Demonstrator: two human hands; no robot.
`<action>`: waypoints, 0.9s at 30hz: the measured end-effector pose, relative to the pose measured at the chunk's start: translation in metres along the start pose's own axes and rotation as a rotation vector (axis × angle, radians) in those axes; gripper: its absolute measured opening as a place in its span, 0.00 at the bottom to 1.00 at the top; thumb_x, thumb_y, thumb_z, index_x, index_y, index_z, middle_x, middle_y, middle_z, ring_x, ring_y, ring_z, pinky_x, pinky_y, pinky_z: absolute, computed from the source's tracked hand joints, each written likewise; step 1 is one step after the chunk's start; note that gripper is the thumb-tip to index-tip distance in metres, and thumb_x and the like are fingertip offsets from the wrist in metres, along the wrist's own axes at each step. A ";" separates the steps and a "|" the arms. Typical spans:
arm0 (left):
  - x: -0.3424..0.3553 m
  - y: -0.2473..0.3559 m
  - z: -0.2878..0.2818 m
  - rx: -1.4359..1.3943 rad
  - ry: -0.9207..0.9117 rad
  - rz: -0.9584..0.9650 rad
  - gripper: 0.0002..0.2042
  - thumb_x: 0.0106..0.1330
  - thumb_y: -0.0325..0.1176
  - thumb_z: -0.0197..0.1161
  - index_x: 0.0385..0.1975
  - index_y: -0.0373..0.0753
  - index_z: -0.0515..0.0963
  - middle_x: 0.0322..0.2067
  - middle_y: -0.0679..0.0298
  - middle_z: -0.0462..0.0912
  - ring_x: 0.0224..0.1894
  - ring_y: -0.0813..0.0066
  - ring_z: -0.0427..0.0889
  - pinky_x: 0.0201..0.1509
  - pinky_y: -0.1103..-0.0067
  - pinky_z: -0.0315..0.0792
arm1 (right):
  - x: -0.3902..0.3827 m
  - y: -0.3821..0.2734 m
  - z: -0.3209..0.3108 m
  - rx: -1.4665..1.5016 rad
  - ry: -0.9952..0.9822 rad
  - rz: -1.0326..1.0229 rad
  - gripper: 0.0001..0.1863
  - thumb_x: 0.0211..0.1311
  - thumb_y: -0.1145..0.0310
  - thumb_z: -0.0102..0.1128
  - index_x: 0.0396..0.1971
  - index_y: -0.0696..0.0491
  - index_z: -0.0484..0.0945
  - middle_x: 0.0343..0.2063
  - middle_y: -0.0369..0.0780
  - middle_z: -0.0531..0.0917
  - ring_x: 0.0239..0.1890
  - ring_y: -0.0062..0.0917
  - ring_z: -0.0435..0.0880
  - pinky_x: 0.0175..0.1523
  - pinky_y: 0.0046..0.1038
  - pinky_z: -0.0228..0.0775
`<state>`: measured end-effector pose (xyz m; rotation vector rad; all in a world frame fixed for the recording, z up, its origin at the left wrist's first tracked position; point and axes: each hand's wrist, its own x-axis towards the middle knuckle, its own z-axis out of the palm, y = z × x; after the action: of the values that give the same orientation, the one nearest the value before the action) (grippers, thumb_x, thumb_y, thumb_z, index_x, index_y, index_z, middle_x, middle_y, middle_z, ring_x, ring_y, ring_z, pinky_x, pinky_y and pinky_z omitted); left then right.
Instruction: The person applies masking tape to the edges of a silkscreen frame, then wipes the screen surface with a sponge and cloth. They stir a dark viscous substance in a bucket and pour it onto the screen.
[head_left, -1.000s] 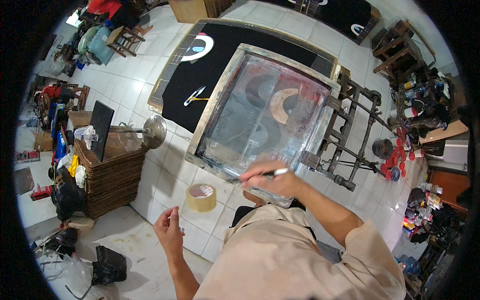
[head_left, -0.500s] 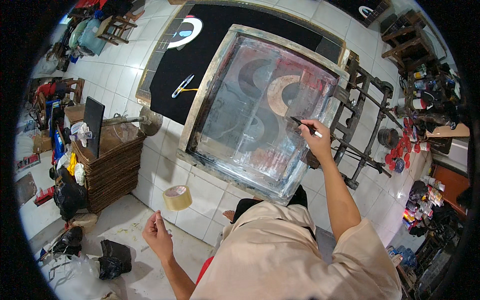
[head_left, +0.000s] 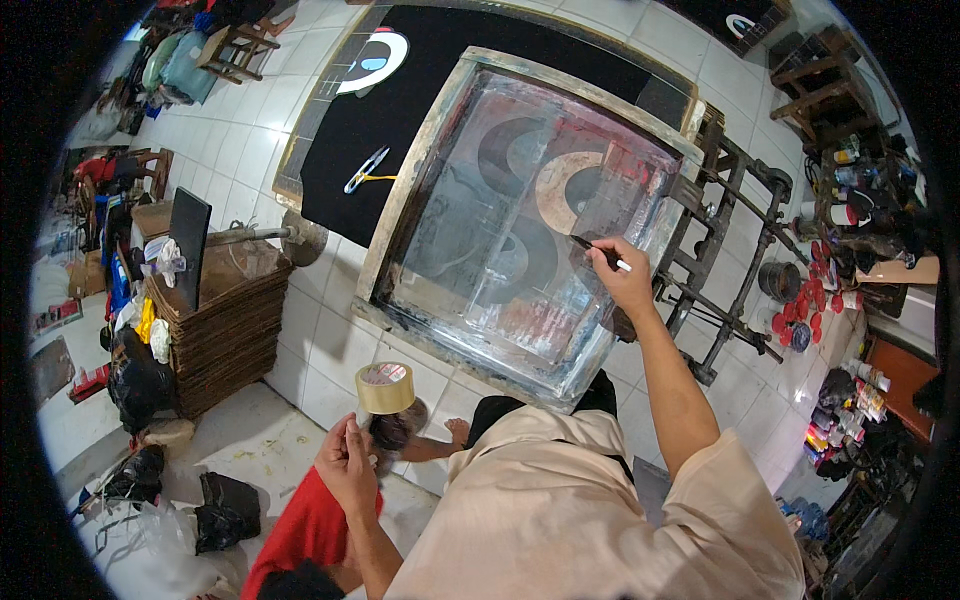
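My right hand (head_left: 620, 275) grips a black marker (head_left: 592, 247) with a white end, its tip at the curved light shape inside a wooden-framed mesh screen (head_left: 480, 200). The stained screen shows darker curved shapes too and lies over black cloth (head_left: 335, 170) on a board. On that cloth are a printed eye (head_left: 380, 55) and small snips (head_left: 365, 170) with a yellow cord. My left hand (head_left: 345, 460) is pinched closed just below a roll of yellowish clear tape (head_left: 385, 385); what its fingers hold is too small to make out.
Metal rails and hinges (head_left: 735, 250) flank the screen's right side. At left stand stacked boards (head_left: 225, 345) and a dark panel (head_left: 185, 245). A person in red (head_left: 305, 510) is partly visible beside my left arm. Paint containers (head_left: 850, 400) and wooden stools (head_left: 225, 55) sit around the room.
My right hand has moved up and right from the screen's lower edge onto the curved shapes. The tape roll has shifted slightly. The person in red has come into view at lower left.
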<state>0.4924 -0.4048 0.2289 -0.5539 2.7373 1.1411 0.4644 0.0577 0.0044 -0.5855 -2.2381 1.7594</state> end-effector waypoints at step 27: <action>-0.009 0.010 0.016 0.023 -0.023 0.031 0.13 0.80 0.33 0.64 0.49 0.28 0.87 0.24 0.76 0.74 0.27 0.90 0.64 0.29 0.85 0.58 | 0.001 -0.001 -0.001 -0.063 -0.044 0.004 0.06 0.72 0.74 0.66 0.43 0.60 0.85 0.35 0.37 0.92 0.35 0.14 0.86 0.40 0.20 0.78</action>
<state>0.4964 -0.3844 0.2270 -0.4942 2.7446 1.1143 0.4639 0.0592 0.0052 -0.5689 -2.3307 1.7256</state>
